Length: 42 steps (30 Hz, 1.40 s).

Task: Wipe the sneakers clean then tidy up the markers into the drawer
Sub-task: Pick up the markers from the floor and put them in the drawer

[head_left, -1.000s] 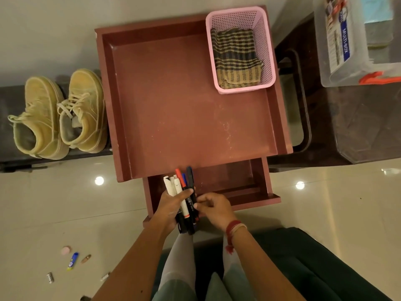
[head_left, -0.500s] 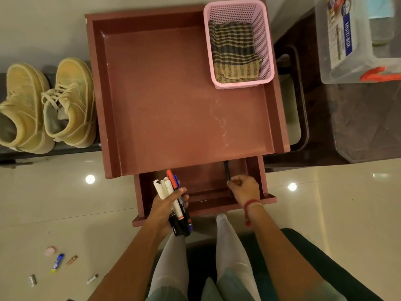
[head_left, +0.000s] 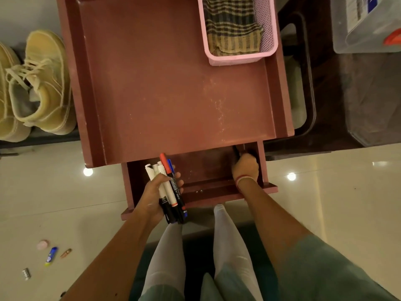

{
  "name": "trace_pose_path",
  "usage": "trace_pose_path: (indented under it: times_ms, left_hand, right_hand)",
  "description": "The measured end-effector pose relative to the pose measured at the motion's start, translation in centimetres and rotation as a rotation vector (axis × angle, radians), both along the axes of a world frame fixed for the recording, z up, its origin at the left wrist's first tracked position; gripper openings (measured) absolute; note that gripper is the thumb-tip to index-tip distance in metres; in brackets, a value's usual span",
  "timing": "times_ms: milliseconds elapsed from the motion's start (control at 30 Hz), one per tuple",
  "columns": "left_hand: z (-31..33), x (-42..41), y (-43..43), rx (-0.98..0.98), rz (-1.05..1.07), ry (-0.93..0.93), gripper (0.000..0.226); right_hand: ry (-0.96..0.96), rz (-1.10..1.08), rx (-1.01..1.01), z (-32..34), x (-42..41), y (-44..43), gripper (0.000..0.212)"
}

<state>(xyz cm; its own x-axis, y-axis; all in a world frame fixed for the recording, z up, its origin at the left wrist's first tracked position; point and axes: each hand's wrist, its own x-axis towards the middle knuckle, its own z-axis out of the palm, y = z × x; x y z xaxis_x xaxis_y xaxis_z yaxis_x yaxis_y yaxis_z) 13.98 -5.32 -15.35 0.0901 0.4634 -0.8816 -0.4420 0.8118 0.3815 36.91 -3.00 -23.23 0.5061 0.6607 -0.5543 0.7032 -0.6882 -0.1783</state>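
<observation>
My left hand grips a bundle of markers, white, red, blue and black ones, over the left end of the open reddish drawer. My right hand reaches into the drawer's far right corner and holds a black marker there, its tip toward the back. A pair of yellowish sneakers stands on a dark low shelf to the left of the reddish table.
A pink basket with a folded checked cloth sits at the table's back right. A clear plastic box stands on the dark surface at right. Small items lie on the floor at lower left. My knees are below the drawer.
My right hand took a black marker from the bundle and moved right, then deeper into the drawer's right corner. The left hand kept hold of the other markers.
</observation>
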Motion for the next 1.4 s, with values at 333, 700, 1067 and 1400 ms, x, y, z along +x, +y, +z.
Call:
trace_pose_path:
  times_ms: [333,700,1067,1400]
  left_hand:
    - [0.7,1.9,0.8,-0.061,-0.081,0.155,0.015]
    - [0.4,0.9,-0.1,-0.036,0.0,0.054,0.021]
    - [-1.3,-0.5,-0.6,-0.118,-0.016,0.207,0.012]
    - [-2.2,-0.7,-0.4,-0.095,-0.026,0.215,0.009]
  right_hand:
    - [0.932,-0.235,0.023,9.0,-7.8,-4.2,0.013]
    - [0.615,-0.162,-0.224,8.4,-1.5,-3.0,0.011]
    - [0.006,0.078,-0.123,-2.5,-0.4,1.2,0.022]
    - [-0.077,0.325,-0.041,-4.2,0.4,0.6,0.027]
